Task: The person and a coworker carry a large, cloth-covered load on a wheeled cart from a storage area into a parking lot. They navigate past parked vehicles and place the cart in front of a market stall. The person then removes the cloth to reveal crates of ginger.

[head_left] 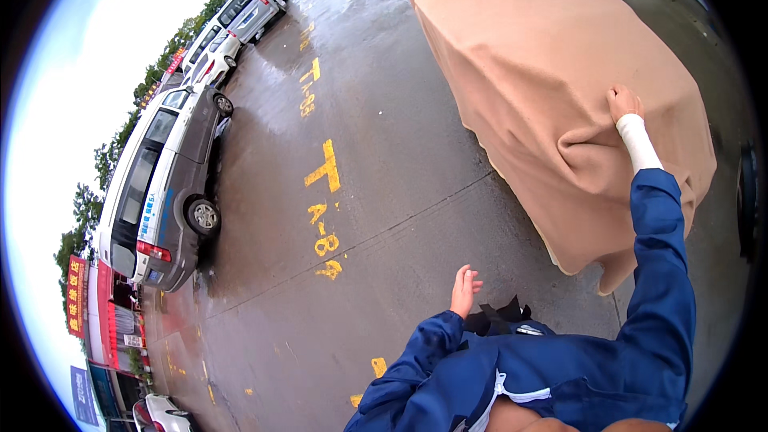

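Note:
A large tan cloth cover (544, 40) drapes over a bulky, rounded thing at the right; what lies under it is hidden. My right hand (624, 102) is closed in a fist on the cover's upper side, its fingers gripping the fabric as far as I can tell. Deep folds gather in the cloth beside my right wrist, which has a white band round it. Lower down, near my body, my left hand (464, 292) hangs in the air with slightly bent fingers and nothing in them. The cover's lower edge droops close to the ground.
Wet grey pavement (400, 168) with yellow painted marks spreads to the left of the cover. A white and grey van (160, 184) and several other vehicles stand in a row farther left. At the far right a dark tyre (748, 200) shows at the rim.

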Tool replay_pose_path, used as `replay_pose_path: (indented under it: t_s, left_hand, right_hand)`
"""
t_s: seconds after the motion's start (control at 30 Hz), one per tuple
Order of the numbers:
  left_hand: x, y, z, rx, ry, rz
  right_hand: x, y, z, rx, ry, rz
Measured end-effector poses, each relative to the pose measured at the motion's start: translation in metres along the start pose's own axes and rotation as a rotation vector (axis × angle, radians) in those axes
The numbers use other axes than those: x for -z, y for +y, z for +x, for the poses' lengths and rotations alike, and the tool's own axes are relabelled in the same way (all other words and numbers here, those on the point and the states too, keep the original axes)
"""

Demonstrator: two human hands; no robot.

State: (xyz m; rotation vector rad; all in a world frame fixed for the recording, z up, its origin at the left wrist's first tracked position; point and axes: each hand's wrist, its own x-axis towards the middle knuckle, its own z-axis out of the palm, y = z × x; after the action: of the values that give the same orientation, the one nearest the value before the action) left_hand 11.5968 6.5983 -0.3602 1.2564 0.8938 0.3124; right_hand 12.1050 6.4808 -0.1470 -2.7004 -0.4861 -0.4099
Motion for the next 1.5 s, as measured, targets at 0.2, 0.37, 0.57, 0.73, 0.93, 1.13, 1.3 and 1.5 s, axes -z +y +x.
replay_pose_path:
  t_s: [0.2, 0.37, 0.57, 0.73, 0.93, 1.13, 1.3, 1.5]
  left_hand:
    - [0.126, 0.004, 0.095, 0.24, 0.366, -0.1]
    - [0.224, 0.035, 0.215, 0.324, 0.54, -0.111]
    - [0.244, 0.183, 0.422, 0.083, 0.285, -0.007]
    - [0.283, 0.257, 0.582, -0.024, 0.157, 0.045]
    - [0.372, 0.256, 0.743, 0.353, 0.409, 0.045]
    - [0.441, 0.267, 0.828, 0.601, 0.448, 0.192]
    - [0.505, 0.304, 0.935, 0.732, 0.579, 0.141]
    - [0.584, 0.421, 1.164, 0.612, 0.648, 0.161]
  right_hand:
    - [-0.085, -0.078, 0.137, 0.001, -0.045, -0.02]
    - [-0.162, -0.139, 0.255, 0.015, -0.022, 0.022]
    - [-0.25, -0.232, 0.377, 0.105, 0.099, 0.086]
    - [-0.295, -0.408, 0.407, 0.488, 0.262, 0.147]
    - [-0.37, -0.511, 0.553, 0.422, 0.245, 0.04]
    - [-0.469, -0.602, 0.699, 0.369, 0.154, -0.23]
    - [-0.541, -0.669, 0.808, 0.402, 0.16, -0.263]
    - [-0.621, -0.772, 0.942, 0.376, 0.132, -0.277]
